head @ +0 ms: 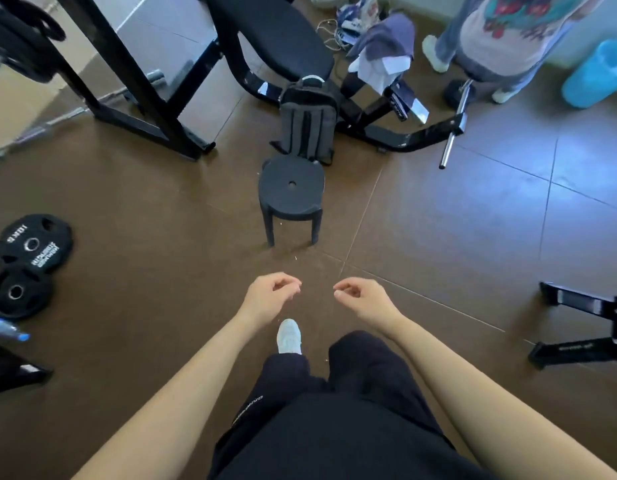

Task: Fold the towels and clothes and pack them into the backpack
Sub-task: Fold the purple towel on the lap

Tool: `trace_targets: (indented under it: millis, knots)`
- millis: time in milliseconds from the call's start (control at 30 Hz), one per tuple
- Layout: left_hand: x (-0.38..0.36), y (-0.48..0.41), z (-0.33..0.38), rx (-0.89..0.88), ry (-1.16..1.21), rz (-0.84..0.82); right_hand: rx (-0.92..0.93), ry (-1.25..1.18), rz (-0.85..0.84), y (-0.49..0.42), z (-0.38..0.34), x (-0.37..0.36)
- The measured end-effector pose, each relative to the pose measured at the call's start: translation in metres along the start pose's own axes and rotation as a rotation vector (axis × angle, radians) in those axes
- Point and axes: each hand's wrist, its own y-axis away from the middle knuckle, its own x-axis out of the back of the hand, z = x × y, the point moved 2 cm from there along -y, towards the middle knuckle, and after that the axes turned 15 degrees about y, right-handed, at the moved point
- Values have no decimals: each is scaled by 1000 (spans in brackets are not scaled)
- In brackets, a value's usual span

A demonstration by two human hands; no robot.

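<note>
Hands: left hand (270,296) and right hand (360,297) are held out near centre, fingers loosely curled, nothing gripped.
Backpack: grey fabric backpack (308,123) is stood upright, far centre, just behind round black plastic stool (291,185).
Clothes: grey-blue and white cloths (386,50) are draped at black padded weight bench (272,36), right of backpack.

Matt black plastic stool (291,185). Behind it: backpack (307,123) of grey woven cloth, bench frame (397,135) of glossy black metal, polished bright metal bar (450,142). Left of it: matt black weight plates (33,244). Beneath it: smooth, faintly glossy brown floor tiles (473,220).
</note>
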Motion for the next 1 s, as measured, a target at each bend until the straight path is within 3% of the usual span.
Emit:
trace_targets:
  millis: [233, 400, 533, 733, 1000]
  knots:
    - [6, -136, 112, -43, -147, -29, -32, -163, 23, -131, -40, 76]
    - [-3, -237, 157, 60, -234, -18, -29, -237, -24, -243, -42, 129]
    - [-15, -307, 213, 142, -297, -45, -57, -182, 1, -322, -44, 192]
    - [-24, -415, 319, 57, -244, -65, -14, -86, 67, -429, -77, 281]
    - [-12, -577, 387, -12, -334, -290, -147, -155, 204, -553, -97, 331]
